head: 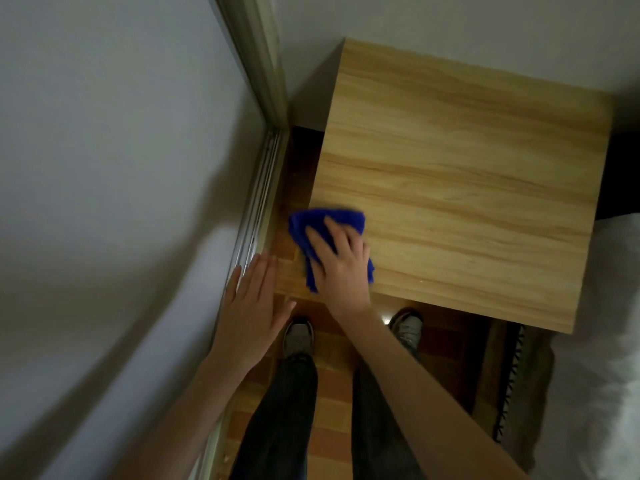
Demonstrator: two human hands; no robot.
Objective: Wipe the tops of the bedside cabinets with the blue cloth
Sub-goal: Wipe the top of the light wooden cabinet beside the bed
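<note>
The bedside cabinet (460,174) fills the middle and right of the view, its flat top bare of objects and pushed back against the pale wall (450,26), with a narrow strip of wooden floor (329,403) between its left side and the sliding-door panel (104,168) and metal track (256,209); that tight gap probably explains why the person stands square at the front edge, both shoes (298,336) just below it, reaching forward rather than from the side. A white bedcover (602,358) lies against the cabinet's right side. The top is light wood-grain laminate, matte, with streaks running across it; in this dim light no dust or wet trail can be made out, so how much has been wiped is unclear. The right hand (341,268) lies flat near the front-left corner, palm down with fingers spread over the blue cloth (329,220), pressing it to the surface rather than pinching it, which suits a sweeping stroke. The left hand (252,306) is open and empty, fingers straight and together, held beside the door track off the cabinet's left edge, seemingly for balance; whether it touches the panel cannot be told. The cloth is a deep blue, bunched and folded, soft and napped, with part of it overhanging the cabinet's left edge and slightly blurred.
</note>
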